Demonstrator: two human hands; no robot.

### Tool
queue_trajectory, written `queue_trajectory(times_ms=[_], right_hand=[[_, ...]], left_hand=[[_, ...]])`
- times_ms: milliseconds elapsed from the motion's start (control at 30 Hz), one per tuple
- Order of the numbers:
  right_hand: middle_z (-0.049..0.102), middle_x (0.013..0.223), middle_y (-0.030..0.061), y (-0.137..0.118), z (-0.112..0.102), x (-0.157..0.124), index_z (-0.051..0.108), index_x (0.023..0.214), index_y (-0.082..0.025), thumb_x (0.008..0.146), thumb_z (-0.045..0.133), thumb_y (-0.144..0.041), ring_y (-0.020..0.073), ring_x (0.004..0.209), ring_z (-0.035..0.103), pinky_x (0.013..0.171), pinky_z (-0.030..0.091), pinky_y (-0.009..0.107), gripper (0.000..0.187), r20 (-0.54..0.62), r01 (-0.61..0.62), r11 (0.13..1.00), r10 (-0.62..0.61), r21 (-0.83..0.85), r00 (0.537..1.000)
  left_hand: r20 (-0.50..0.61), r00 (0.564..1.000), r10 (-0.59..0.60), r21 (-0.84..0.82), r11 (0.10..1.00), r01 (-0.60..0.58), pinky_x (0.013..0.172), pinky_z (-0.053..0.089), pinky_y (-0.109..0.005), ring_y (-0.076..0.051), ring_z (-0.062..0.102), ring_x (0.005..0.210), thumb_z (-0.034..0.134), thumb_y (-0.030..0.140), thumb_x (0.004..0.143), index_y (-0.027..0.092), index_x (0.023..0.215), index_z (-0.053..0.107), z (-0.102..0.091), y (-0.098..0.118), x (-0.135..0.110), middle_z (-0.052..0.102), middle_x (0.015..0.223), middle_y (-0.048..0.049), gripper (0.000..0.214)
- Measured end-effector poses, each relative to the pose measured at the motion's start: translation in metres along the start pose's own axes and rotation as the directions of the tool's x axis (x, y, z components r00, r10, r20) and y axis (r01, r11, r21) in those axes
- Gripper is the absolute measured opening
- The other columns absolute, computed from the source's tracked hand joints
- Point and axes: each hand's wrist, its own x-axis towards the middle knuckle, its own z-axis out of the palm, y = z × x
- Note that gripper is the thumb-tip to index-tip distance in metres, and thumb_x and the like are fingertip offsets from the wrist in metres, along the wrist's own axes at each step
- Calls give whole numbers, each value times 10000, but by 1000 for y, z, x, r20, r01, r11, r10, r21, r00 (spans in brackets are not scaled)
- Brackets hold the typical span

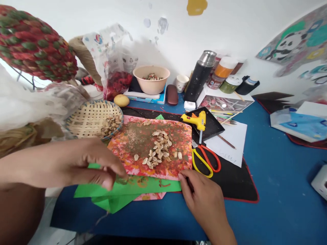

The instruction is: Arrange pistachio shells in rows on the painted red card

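Observation:
A sheet of pink painted paper (138, 136), smeared with red, orange and brown, lies in front of me. On it is a loose heap of pistachio shells (159, 148), with a few lying apart. Over the sheet's near left corner hovers my left hand (102, 166), thumb and forefinger apart, nothing seen between them. My right hand (201, 192) pinches the sheet's near right corner. Green paper (153, 185) sticks out beneath the near edge. A woven basket (84, 115) with more shells stands beyond my left hand.
Scissors (212, 160) and a yellow glue gun (195, 119) on a black tray (213, 127) lie to the right. Along the wall stand a bowl (150, 83), a paper cup (182, 82), a black flask (200, 75) and paint jars (226, 68). A potato (121, 100) sits behind the basket.

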Motion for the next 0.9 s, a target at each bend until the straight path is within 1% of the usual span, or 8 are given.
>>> queue_trajectory(times_ms=[133, 233, 367, 467, 533, 633, 733, 900], right_hand=[[905, 932, 0, 0, 0, 2, 784, 1074, -224, 1346, 477, -378, 157, 759, 889, 743, 577, 298, 438, -7, 2, 1000, -2, -6, 1000], [898, 920, -5, 0, 1, 0, 788, 1074, -225, 1343, 482, -380, 154, 745, 879, 732, 570, 298, 437, 6, -1, 1000, 1, 5, 1000], [902, 960, 13, -1, 7, -9, 800, 1096, -223, 1342, 484, -399, 171, 789, 877, 781, 560, 311, 437, 1, -67, 997, 67, 44, 998], [904, 980, 25, -1, 9, -12, 798, 1105, -229, 1346, 473, -413, 178, 803, 874, 788, 550, 317, 445, 0, -104, 992, 104, 70, 995], [909, 982, 24, -1, 8, -10, 793, 1102, -227, 1346, 479, -404, 171, 794, 880, 769, 553, 312, 436, 4, -67, 996, 67, 63, 998], [906, 958, 11, 0, 4, -4, 782, 1087, -223, 1348, 478, -394, 153, 770, 883, 754, 564, 299, 436, 3, -5, 999, 5, 41, 1000], [891, 928, -2, -1, 4, -1, 777, 1078, -231, 1357, 445, -412, 154, 758, 878, 753, 566, 304, 470, -20, -28, 999, 29, 30, 999], [887, 919, -8, -1, 4, -1, 785, 1085, -225, 1353, 461, -399, 146, 756, 881, 751, 581, 286, 455, -22, 4, 999, -3, 47, 1000]], left_hand=[[42, 997, 58, 20, 998, -59, 970, 615, -338, -265, 771, 1019, 804, 534, 1094, 282, 1227, 865, 8, 11, 29, 841, 1091, -65, 291], [115, 985, 130, -17, 992, -129, 962, 598, -315, -246, 786, 1029, 759, 381, 1126, 296, 1184, 847, 13, 9, 57, 848, 1134, -53, 135], [234, 957, 171, -51, 985, -164, 882, 566, -292, -215, 799, 985, 674, 198, 1111, 293, 1077, 826, 22, -3, 72, 856, 1096, -26, 182], [217, 967, 133, -15, 991, -133, 818, 550, -294, -210, 788, 917, 677, 237, 1124, 281, 1022, 818, 23, -7, 75, 851, 1027, -25, 180], [181, 978, 107, 16, 994, -112, 806, 544, -296, -209, 782, 906, 666, 290, 1138, 271, 999, 816, 19, -7, 81, 848, 1019, -30, 206], [165, 985, 53, 56, 996, -63, 830, 556, -298, -207, 780, 905, 661, 325, 1120, 260, 989, 826, 10, -5, 99, 863, 1052, -30, 220], [171, 984, -52, 131, 991, 30, 851, 556, -308, -218, 791, 908, 693, 322, 1087, 270, 1030, 852, 5, -3, 122, 886, 1074, -17, 177], [152, 971, -184, 259, 956, 140, 838, 513, -334, -261, 815, 962, 723, 313, 1063, 301, 1024, 856, 10, -1, 145, 908, 1095, -5, 140]])
